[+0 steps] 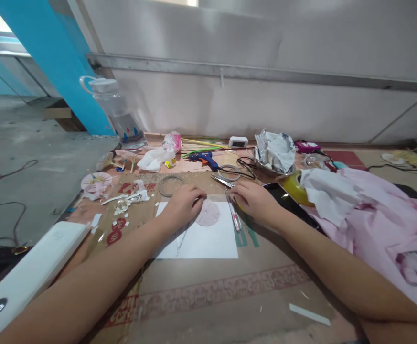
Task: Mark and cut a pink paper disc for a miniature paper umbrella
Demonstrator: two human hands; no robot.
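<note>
My left hand (184, 204) lies loosely curled, gripping nothing, its fingertips pressing the edge of the pink paper disc (208, 214) that sits flat on the white sheet (208, 241) in the middle of the surface. My right hand (255, 200) rests just beside the disc, fingers bent over a pen (235, 219); I cannot tell whether it grasps it. Beyond lie scissors (222, 180), a wire ring (170, 184) and a blue glue gun (204, 159), with pink cloth (376, 220) heaped on my right.
</note>
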